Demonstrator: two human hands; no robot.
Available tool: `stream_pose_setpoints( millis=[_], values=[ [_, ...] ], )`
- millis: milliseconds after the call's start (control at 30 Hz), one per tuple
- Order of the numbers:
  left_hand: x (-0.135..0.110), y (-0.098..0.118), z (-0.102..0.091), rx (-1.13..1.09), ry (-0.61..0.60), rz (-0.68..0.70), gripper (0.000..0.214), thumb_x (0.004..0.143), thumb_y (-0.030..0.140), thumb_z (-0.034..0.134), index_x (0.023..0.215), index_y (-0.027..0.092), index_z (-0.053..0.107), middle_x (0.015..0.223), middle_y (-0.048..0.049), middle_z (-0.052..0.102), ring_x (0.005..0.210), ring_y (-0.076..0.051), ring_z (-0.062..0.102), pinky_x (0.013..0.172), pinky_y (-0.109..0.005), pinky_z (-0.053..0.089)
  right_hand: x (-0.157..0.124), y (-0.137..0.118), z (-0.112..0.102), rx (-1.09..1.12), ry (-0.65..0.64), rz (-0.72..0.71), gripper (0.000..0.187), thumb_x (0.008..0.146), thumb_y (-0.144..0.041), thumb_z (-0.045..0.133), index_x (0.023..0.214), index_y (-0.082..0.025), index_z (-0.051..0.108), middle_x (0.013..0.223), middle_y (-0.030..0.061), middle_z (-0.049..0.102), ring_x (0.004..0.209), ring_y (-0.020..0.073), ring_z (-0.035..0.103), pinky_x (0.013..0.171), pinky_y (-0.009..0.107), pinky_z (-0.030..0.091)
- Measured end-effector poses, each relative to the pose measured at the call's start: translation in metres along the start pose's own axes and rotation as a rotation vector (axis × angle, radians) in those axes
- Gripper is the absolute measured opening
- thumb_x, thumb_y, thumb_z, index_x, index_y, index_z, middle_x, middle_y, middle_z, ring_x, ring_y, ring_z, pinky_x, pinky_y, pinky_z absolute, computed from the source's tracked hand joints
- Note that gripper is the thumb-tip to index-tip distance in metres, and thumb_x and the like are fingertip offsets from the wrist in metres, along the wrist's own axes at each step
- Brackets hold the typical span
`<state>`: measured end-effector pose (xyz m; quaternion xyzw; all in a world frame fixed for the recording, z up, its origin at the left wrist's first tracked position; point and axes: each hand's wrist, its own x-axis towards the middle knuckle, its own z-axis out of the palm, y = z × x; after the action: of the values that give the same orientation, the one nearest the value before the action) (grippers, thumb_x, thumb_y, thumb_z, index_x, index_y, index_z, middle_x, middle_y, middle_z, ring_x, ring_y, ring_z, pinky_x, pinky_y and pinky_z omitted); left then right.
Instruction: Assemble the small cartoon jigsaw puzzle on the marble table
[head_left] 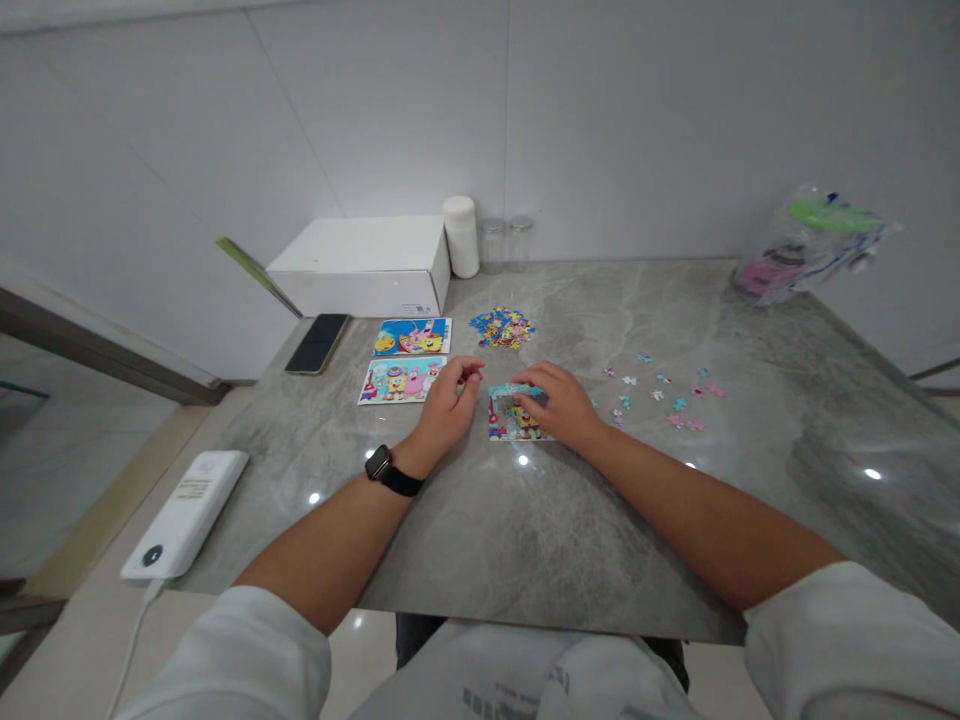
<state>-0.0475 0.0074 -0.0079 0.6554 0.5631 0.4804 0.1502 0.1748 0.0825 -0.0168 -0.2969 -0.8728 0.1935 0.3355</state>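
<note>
A partly assembled jigsaw puzzle [501, 432] with cartoon figures lies before me, grey tabletop showing through gaps inside it. My right hand [562, 402] reaches over its right side, thumb and index finger apart, with the fingertips at its upper part. No piece can be made out between them. Just left of the puzzle, my left hand [451, 395] rests with its fingers curled towards the thumb; whatever it may hold is hidden. Loose puzzle pieces [658, 395] are scattered to the right. Behind the puzzle sits a heap of puzzle pieces [502, 328].
Two picture cards, a blue one [412, 338] and a turquoise one [401, 381], lie left of the puzzle. Further left are a phone [318, 344] and a power bank [187, 512]. A white box [360, 265], white bottle [461, 237], clear jars [493, 246] and plastic bag [814, 245] stand behind.
</note>
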Motion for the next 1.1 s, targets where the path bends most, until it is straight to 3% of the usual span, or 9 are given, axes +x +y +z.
stream_pose_setpoints(
  millis=[333,600,1100],
  values=[
    [-0.004,-0.001,0.004,0.269,-0.204,0.104,0.037,0.086,0.015,0.063,0.123,0.022,0.061,0.123,-0.0087,0.069,0.116,-0.028,0.062,0.104,-0.046,0.049,0.001,-0.003,0.001,-0.211,-0.097,0.014,0.019,0.093,-0.032,0.076,0.110,-0.025,0.078,0.117,0.0079,0.072,0.109,0.0262,0.065,0.095,0.041,0.044],
    [-0.005,0.004,0.005,0.336,-0.281,0.090,0.036,0.085,0.015,0.063,0.121,0.021,0.063,0.122,-0.0104,0.070,0.116,-0.030,0.063,0.102,-0.047,0.048,0.001,-0.006,0.004,-0.284,-0.135,0.006,0.020,0.094,-0.036,0.075,0.111,-0.026,0.079,0.121,0.0082,0.072,0.111,0.0276,0.064,0.096,0.043,0.042],
    [-0.004,0.007,0.005,0.377,-0.312,0.069,0.032,0.088,0.018,0.063,0.119,0.021,0.066,0.117,-0.0108,0.073,0.111,-0.030,0.065,0.099,-0.048,0.050,0.004,-0.016,0.009,-0.326,-0.175,0.029,0.020,0.093,-0.034,0.076,0.110,-0.025,0.078,0.123,0.0088,0.071,0.110,0.0287,0.062,0.098,0.045,0.041]
  ],
)
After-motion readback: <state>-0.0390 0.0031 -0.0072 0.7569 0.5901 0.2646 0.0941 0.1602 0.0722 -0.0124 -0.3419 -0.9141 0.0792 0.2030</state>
